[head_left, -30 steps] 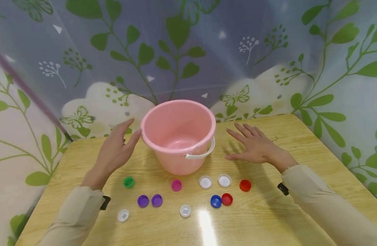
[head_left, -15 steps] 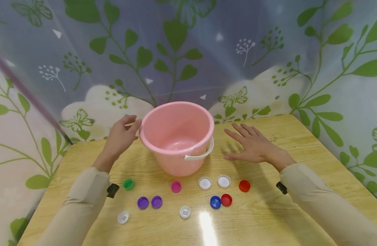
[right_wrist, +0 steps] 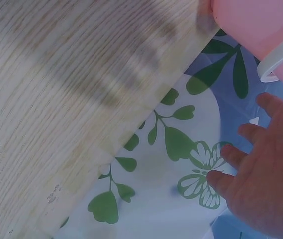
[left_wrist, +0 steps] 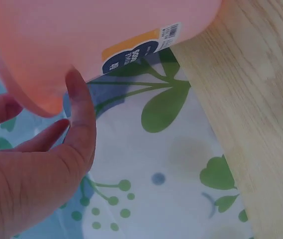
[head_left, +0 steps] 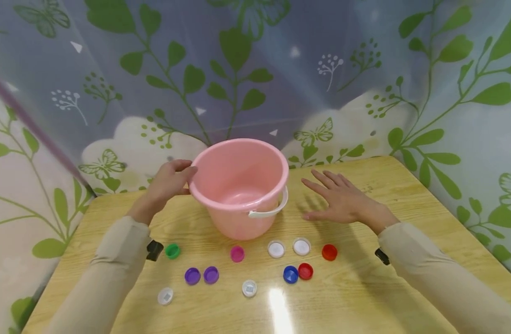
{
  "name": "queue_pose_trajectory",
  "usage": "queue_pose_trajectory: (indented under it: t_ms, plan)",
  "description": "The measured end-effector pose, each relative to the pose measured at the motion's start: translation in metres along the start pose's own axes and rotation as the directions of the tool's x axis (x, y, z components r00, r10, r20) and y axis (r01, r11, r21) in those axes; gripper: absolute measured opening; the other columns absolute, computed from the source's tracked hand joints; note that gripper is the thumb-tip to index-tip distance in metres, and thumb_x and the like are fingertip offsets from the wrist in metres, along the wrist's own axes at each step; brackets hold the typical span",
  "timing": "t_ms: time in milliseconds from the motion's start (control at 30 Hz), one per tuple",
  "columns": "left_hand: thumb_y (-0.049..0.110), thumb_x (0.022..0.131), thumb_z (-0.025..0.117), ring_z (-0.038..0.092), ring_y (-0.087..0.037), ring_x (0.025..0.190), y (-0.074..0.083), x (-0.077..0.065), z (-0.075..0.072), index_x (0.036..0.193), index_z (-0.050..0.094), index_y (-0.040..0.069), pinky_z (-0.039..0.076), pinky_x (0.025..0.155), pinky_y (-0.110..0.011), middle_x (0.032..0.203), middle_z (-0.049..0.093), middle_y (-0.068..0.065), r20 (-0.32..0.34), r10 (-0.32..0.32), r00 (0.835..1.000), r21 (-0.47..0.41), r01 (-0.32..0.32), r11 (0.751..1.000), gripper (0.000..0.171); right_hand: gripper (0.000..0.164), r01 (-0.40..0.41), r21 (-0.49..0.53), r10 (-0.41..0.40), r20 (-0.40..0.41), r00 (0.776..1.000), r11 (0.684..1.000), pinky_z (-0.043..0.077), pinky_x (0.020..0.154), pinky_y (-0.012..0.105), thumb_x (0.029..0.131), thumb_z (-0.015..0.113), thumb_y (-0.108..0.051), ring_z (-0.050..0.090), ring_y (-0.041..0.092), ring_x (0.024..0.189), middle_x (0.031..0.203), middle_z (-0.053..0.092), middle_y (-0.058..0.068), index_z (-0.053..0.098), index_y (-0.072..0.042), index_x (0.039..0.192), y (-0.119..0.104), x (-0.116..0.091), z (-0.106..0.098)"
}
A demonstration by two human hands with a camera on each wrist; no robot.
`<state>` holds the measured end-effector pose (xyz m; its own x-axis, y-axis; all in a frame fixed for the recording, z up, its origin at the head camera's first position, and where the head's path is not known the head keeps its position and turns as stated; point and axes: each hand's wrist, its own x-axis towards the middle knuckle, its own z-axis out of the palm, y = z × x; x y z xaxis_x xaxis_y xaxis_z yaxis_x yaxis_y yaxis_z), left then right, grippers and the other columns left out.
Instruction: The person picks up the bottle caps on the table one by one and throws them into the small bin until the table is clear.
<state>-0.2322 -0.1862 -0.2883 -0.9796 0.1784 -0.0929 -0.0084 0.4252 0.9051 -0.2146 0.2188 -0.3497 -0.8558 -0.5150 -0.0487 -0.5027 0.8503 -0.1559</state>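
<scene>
A pink bucket (head_left: 243, 218) with a white handle (head_left: 269, 213) stands upright on the table, its inside bare. My left hand (head_left: 165, 183) is at the bucket's left rim, gripping it; in the left wrist view one fingertip of that hand (left_wrist: 37, 174) lies against the outer wall of the bucket (left_wrist: 81, 30), others by the rim. To the right of the bucket, my right hand (head_left: 343, 199) hovers over the table with spread fingers, touching nothing. In the right wrist view, the bucket (right_wrist: 260, 25) is apart from that hand (right_wrist: 265, 184).
In front of the bucket lie several bottle caps: green (head_left: 172, 251), purple (head_left: 192, 276), pink (head_left: 237, 253), white (head_left: 276, 249), blue (head_left: 290, 274) and red (head_left: 329, 252). The wooden table (head_left: 355, 297) meets a leaf-patterned cloth wall (head_left: 314, 93) at the back.
My left hand has moved right and closed its fingers at the bucket's rim. The right hand holds nearly the same place; the bucket and caps have not moved on the table.
</scene>
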Motion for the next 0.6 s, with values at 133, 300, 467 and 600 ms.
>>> queue_pose_trajectory:
  t_ms: [133, 300, 467, 600]
  plan:
    - [0.021, 0.100, 0.047, 0.055, -0.035, 0.109, 0.0024, 0.0024, -0.0051, 0.140, 0.037, -0.006, 0.056, 0.079, -0.035, 0.127, 0.050, -0.023, 0.029, -0.041, 0.999, -0.055, 0.042, 0.998, 0.050, 0.095, -0.001, 0.000, 0.001, 0.005, 1.000, 1.000, 0.006, 0.112, 0.060, 0.081, 0.045, -0.078, 0.007, 0.039, 0.142, 0.158, 0.007, 0.012, 0.021, -0.022, 0.153, -0.0018, 0.0023, 0.0009]
    - [0.020, 0.099, 0.049, 0.059, -0.031, 0.102, 0.0046, 0.0040, -0.0076, 0.139, 0.041, -0.005, 0.058, 0.074, -0.035, 0.124, 0.053, -0.023, 0.029, -0.050, 0.998, -0.034, 0.051, 0.998, 0.048, 0.095, 0.006, 0.009, -0.006, 0.010, 1.000, 1.000, 0.006, 0.112, 0.059, 0.080, 0.044, -0.079, 0.007, 0.039, 0.142, 0.158, 0.006, 0.012, 0.021, -0.023, 0.153, -0.0019, 0.0041, 0.0031]
    - [0.020, 0.099, 0.050, 0.062, -0.023, 0.090, 0.0086, 0.0043, -0.0065, 0.138, 0.043, -0.006, 0.058, 0.069, -0.032, 0.120, 0.055, -0.024, 0.026, -0.073, 0.997, -0.028, 0.074, 0.997, 0.047, 0.096, 0.000, 0.009, -0.001, 0.019, 1.000, 1.000, 0.007, 0.111, 0.060, 0.080, 0.043, -0.080, 0.008, 0.039, 0.142, 0.158, 0.007, 0.013, 0.021, -0.022, 0.153, -0.0002, 0.0043, 0.0039]
    - [0.017, 0.098, 0.050, 0.062, -0.018, 0.079, 0.0085, 0.0076, -0.0073, 0.132, 0.047, -0.008, 0.058, 0.066, -0.029, 0.111, 0.057, -0.021, 0.033, -0.089, 0.996, -0.070, 0.091, 0.993, 0.042, 0.094, 0.001, 0.007, -0.001, 0.022, 1.000, 1.000, 0.006, 0.111, 0.060, 0.081, 0.043, -0.079, 0.009, 0.039, 0.142, 0.158, 0.008, 0.013, 0.022, -0.022, 0.153, 0.0007, 0.0041, 0.0042]
